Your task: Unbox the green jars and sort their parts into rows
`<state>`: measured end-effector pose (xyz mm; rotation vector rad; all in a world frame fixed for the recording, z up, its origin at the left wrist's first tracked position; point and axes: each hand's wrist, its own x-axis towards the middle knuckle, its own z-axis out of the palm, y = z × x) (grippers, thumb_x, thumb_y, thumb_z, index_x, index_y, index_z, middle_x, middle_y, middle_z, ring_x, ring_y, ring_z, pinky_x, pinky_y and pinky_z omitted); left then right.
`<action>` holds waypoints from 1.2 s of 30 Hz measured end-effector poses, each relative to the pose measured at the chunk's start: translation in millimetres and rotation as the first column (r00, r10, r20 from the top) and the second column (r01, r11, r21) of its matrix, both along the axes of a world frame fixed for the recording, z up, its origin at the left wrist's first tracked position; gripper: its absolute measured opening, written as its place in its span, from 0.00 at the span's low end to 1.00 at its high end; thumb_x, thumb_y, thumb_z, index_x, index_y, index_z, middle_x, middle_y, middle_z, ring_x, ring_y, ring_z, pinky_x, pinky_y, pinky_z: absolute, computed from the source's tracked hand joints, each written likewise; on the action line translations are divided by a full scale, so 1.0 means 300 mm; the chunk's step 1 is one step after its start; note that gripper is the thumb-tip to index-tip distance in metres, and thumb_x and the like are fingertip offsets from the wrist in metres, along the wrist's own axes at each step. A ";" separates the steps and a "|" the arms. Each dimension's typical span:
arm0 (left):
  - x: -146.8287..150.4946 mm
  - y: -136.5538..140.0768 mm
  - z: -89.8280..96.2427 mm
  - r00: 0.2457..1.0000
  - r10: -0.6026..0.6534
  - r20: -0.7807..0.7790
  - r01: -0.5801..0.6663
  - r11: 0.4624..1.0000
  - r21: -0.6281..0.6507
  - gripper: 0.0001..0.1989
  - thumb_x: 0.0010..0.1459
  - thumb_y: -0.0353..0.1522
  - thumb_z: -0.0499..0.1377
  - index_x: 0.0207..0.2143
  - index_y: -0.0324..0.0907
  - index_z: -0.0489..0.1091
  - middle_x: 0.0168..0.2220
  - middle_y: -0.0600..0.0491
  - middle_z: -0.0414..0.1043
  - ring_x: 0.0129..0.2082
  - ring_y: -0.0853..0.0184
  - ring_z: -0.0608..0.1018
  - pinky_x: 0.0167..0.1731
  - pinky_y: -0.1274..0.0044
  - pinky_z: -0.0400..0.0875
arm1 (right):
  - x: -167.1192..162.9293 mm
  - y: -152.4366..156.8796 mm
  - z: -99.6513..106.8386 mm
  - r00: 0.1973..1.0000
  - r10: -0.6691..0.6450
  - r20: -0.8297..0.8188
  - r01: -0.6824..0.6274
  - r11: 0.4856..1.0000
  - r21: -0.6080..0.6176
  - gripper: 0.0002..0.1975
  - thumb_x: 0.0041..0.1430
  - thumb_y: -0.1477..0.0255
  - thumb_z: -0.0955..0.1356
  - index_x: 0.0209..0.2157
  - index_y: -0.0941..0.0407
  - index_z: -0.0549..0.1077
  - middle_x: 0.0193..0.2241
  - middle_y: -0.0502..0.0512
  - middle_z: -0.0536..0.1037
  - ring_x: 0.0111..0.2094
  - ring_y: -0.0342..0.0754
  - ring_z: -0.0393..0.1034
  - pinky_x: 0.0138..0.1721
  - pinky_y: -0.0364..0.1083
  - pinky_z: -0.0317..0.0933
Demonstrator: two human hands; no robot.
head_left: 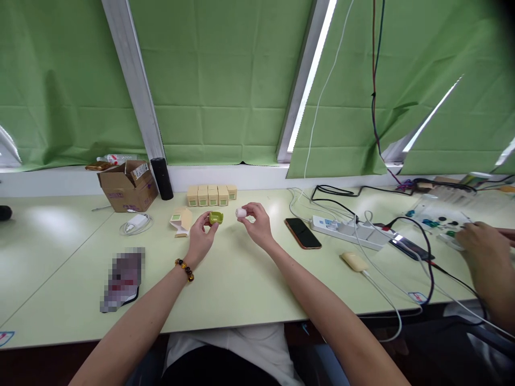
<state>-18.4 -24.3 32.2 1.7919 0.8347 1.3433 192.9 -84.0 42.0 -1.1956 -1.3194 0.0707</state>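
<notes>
Between the thumb and fingers of my left hand (201, 236) is a small green case-like container (216, 217), its hollow side facing me. My right hand (258, 225) pinches a small white rounded piece (241, 213) a short way to the right of the container, the two apart. Both hands are raised over the table's middle. Just left of my left hand lies an opened small carton (182, 221) with its flaps out. Behind the hands, several small tan boxes (208, 195) stand in a row.
Left are a cardboard box (127, 185), black cylinder (161, 178), white charger with cable (137, 222) and blurred flat object (123, 279). Right are a phone (302, 233), power strip (348, 231), yellowish mouse (354, 261) and tangled cables. Another person's hand (483, 241) works far right.
</notes>
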 end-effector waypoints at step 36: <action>-0.006 0.003 0.000 1.000 -0.009 0.001 0.009 0.997 0.071 0.23 0.62 0.37 0.63 0.59 0.46 0.69 0.53 0.46 0.79 0.53 0.58 0.80 0.45 0.70 0.68 | 0.018 0.050 -0.054 0.854 -0.232 0.467 0.298 0.952 -0.072 0.23 0.58 0.69 0.73 0.56 0.52 0.74 0.55 0.61 0.76 0.61 0.66 0.60 0.62 0.66 0.55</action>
